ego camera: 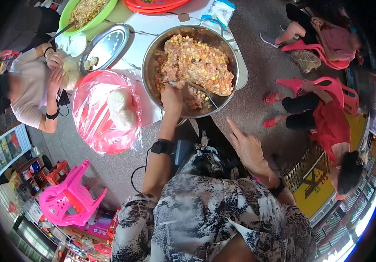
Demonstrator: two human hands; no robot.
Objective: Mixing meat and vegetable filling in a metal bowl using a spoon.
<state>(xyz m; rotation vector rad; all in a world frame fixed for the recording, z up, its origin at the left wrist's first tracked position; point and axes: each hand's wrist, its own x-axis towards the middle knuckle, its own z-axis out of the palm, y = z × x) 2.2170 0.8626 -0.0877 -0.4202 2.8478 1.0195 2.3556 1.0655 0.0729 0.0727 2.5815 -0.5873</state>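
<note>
A large steel pan (148,68) holds minced filling with corn kernels (204,62). Inside its near left part, my left hand (171,98) is closed around something pale, perhaps a wrapper, whose shape is mostly hidden. My right hand (245,144) grips the thin handle of a metal spoon or ladle (214,103), whose head rests in the filling. Left of the pan, pale dough-like pieces (121,109) lie on a red round tray covered with clear plastic (91,114). Beyond that tray, an oval steel platter (109,44) carries a few small pale pieces.
A co-worker (34,85) handles pale dough at the left. A green basin (65,19) of filling, red plates (157,6) and a blue-white packet (219,11) stand on the table. Two people sit at the right; pink plastic chairs (71,196) stand at lower left.
</note>
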